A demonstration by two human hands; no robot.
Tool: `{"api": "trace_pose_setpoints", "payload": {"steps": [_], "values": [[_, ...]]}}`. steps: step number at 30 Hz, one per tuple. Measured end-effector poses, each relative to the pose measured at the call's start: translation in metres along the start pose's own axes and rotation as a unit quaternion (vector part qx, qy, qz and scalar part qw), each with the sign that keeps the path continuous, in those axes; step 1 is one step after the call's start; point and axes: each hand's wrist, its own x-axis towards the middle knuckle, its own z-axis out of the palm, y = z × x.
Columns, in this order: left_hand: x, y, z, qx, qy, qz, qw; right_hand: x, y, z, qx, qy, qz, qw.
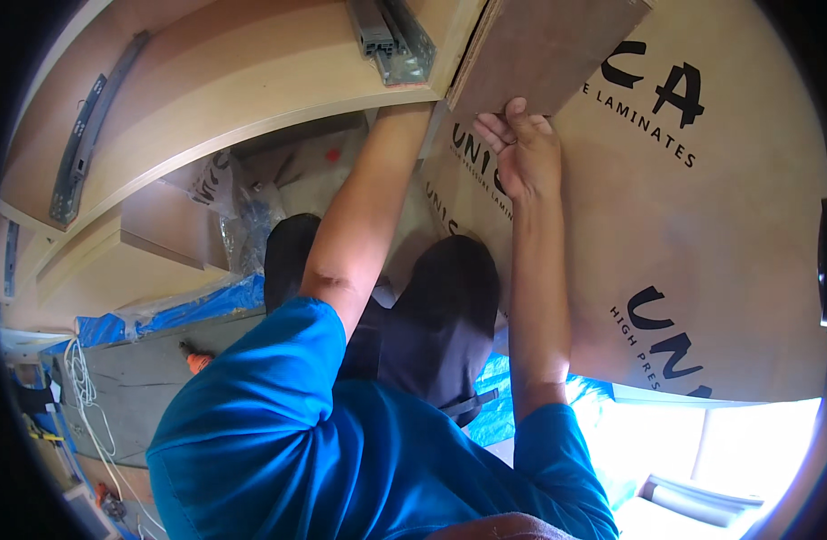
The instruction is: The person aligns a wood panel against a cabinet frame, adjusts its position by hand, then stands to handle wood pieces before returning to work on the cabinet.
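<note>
Where right grip (pixel 524 153) touches, edge of board (pixel 548 54)

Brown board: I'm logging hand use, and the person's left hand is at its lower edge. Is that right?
Not the left: the head view shows the right hand at the lower edge of the brown board.

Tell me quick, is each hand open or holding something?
Left hand: can't tell; the forearm disappears behind the pale cabinet panel.
Right hand: partly curled at the lower edge of the brown board; gripping can't be told.
</note>
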Motion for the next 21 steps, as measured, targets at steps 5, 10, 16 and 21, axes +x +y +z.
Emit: {"api": "trace_pose_setpoints", "payload": {"steps": [5, 10, 16, 21], "values": [[0.001, 0.004, -0.003, -0.019, 0.001, -0.002, 1.000, -0.006, 0.001, 0.003, 0.000, -0.003, -0.006, 1.000], [0.005, 0.003, 0.001, -0.030, 0.000, -0.003, 1.000, 0.000, 0.000, -0.001, 0.001, -0.010, 0.003, 1.000], [0.005, 0.008, 0.004, -0.035, 0.000, -0.001, 0.999, -0.001, 0.000, 0.001, -0.010, -0.011, 0.010, 1.000], [0.001, 0.007, 0.007, -0.028, -0.003, 0.000, 1.000, 0.003, 0.000, -0.006, 0.001, -0.040, 0.015, 0.999]]}}
